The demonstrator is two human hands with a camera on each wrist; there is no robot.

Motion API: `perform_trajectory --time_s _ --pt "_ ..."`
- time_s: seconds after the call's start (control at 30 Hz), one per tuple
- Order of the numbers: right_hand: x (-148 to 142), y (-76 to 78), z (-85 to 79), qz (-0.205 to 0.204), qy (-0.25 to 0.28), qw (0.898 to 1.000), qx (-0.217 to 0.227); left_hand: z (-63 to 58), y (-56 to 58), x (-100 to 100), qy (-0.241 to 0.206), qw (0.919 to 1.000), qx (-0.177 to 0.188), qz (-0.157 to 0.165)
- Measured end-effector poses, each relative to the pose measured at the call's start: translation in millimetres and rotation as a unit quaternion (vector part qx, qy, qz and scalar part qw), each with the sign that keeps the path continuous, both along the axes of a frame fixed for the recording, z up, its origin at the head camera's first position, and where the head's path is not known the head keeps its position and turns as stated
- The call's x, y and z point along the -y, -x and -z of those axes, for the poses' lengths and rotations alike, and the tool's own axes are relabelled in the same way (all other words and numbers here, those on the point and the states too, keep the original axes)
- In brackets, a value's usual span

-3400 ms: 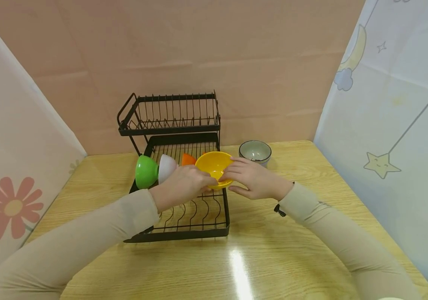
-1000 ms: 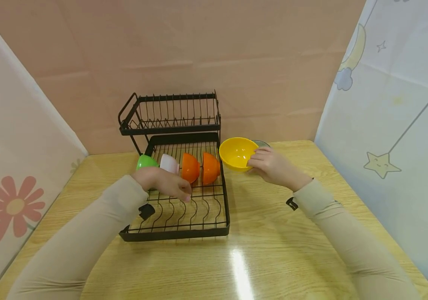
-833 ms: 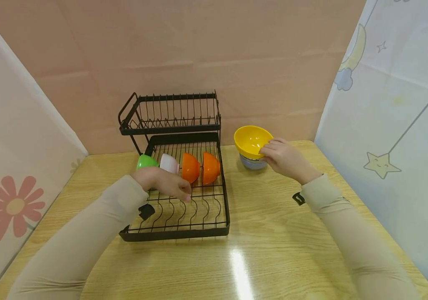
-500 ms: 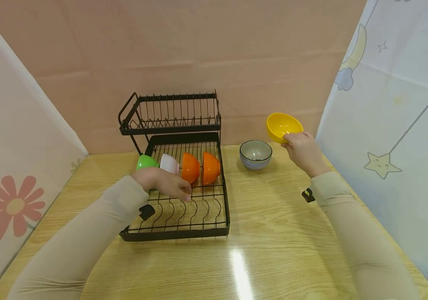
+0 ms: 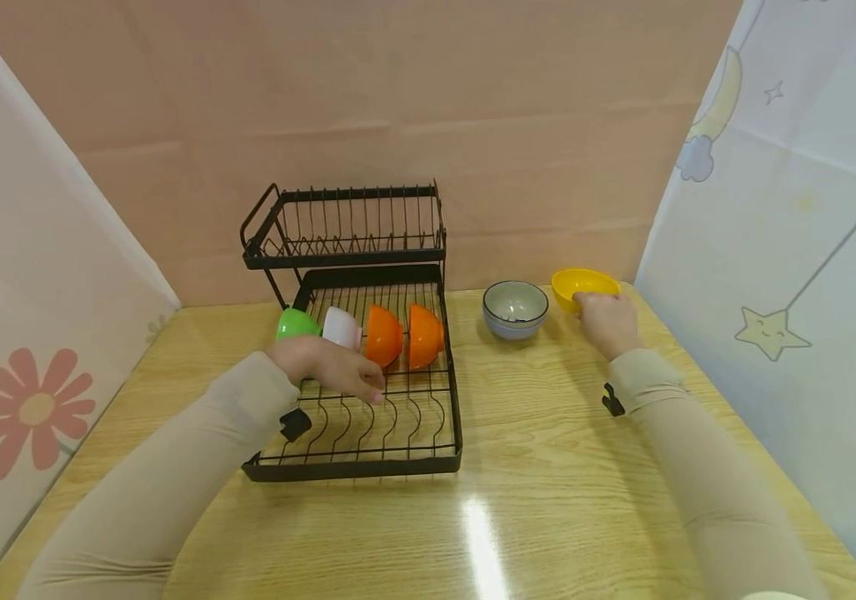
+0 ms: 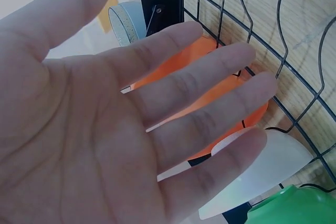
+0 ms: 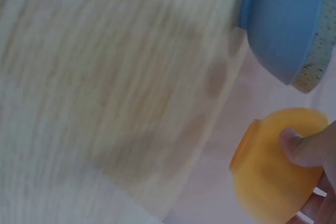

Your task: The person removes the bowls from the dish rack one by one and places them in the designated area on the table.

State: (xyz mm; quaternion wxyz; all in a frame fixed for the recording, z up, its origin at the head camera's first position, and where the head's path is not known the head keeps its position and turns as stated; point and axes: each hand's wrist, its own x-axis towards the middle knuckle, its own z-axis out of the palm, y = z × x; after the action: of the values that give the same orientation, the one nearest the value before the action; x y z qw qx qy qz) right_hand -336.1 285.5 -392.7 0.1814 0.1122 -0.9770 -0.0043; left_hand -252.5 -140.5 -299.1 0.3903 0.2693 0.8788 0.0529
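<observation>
A yellow bowl (image 5: 583, 286) is at the back right, its rim gripped by my right hand (image 5: 611, 323). In the right wrist view, the thumb lies on the outside of the yellow bowl (image 7: 275, 166); whether its base touches the table I cannot tell. My left hand (image 5: 336, 367) hovers over the lower tier of the black dish rack (image 5: 352, 472), holding nothing. The left wrist view shows that hand's fingers (image 6: 191, 85) straight and spread. Beside it, two orange bowls (image 5: 425, 337), a white bowl (image 5: 341, 327) and a green bowl (image 5: 296, 323) stand on edge, the green one partly hidden.
Just left of the yellow bowl stands a stack of bowls, blue-grey outside with a dark-rimmed speckled one (image 5: 515, 310) on top. The rack's upper tier (image 5: 345, 258) rises behind the coloured bowls. A peach backdrop (image 5: 540, 150) borders the wooden table's back edge.
My right hand has carried the yellow bowl from the rack, past the stacked bowls, to the right, then lowered it. The left hand let go of it and now stays over the rack.
</observation>
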Motion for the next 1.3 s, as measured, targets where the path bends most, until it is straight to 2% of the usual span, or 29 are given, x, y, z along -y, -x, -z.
perform_trajectory --time_s 0.27,0.47,0.8,1.07,1.3 --pt "2 0.4 10.8 0.022 -0.017 0.997 0.071 1.1 0.4 -1 0.005 1.0 -0.004 0.0" --pt "3 -1.2 15.2 0.03 -0.012 0.997 0.065 1.8 0.9 0 0.008 1.0 -0.006 0.003" --pt "3 0.4 18.2 0.043 -0.016 0.996 0.081 -0.5 -0.2 0 0.02 0.9996 -0.017 -0.007" --pt "7 0.1 16.8 0.054 -0.001 0.991 0.121 -0.2 -0.1 0 0.021 0.9995 -0.022 0.004" --pt "6 1.0 18.7 0.056 0.012 0.989 0.133 0.6 -0.2 0 0.025 0.9994 -0.024 0.009"
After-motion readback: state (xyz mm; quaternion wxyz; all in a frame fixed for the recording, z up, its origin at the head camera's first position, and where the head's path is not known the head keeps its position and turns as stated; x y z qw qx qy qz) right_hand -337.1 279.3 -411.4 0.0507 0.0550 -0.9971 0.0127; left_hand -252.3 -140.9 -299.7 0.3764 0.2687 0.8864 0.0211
